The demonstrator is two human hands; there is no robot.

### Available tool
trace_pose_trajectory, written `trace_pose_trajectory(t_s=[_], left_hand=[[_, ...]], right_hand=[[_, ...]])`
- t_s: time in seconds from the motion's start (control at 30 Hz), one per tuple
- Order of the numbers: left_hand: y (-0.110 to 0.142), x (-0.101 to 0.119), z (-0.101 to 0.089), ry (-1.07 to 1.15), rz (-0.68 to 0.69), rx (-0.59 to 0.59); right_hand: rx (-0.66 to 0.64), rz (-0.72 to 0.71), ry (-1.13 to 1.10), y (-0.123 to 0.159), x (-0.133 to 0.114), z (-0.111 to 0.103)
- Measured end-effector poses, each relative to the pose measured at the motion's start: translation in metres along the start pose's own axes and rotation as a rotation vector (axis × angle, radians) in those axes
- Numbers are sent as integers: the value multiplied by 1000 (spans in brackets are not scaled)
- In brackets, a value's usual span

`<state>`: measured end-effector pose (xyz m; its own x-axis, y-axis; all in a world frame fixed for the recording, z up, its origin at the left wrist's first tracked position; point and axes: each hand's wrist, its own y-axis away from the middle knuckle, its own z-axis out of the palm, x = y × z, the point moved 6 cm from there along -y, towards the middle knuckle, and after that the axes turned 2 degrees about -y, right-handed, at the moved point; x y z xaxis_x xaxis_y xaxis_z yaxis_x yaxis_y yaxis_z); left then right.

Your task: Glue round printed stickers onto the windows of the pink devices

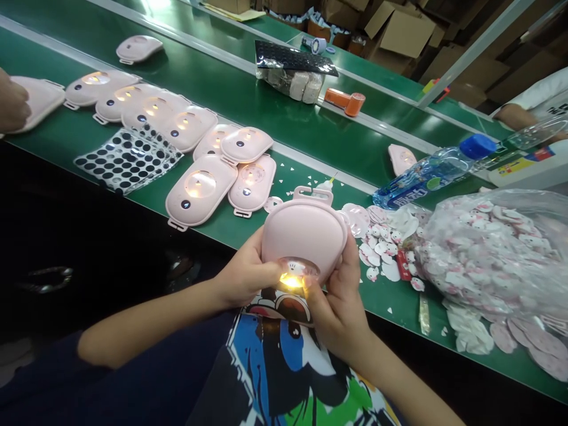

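Fingers [344, 266] either side, pink plastic case [304, 234] between

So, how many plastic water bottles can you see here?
2. A blue-capped water bottle lies on the green conveyor belt; a clear bottle sits beyond its cap, by a co-worker's arm. More may be hidden behind the plastic bag.
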<state>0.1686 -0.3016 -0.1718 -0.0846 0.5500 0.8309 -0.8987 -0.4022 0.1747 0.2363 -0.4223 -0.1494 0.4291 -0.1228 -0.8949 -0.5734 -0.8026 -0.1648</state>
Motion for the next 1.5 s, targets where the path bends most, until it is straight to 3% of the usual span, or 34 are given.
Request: trace_pose_trajectory(t_s=[0.43,0.93,1.03,1.13,1.33,1.4,1.5], left_hand=[[-3,-2,0,-10,15,-46],[-5,-5,1,20,-59,-5],[-4,-3,-3,48,-54,4],[-1,2,-17,67,-39,88],[3,15,-60,106,80,296],[3,17,-73,82,118,400],[0,17,-79,65,137,462]], right_hand=[[-17,40,-50,-2,2,1],[-21,71,-32,0,5,1],[-105,57,3,-4,6,1],[-162,26,40,-11,16,-15],[166,195,470,-14,67,-106],[142,240,498,-12,78,-114],[47,252,502,-13,83,-96]])
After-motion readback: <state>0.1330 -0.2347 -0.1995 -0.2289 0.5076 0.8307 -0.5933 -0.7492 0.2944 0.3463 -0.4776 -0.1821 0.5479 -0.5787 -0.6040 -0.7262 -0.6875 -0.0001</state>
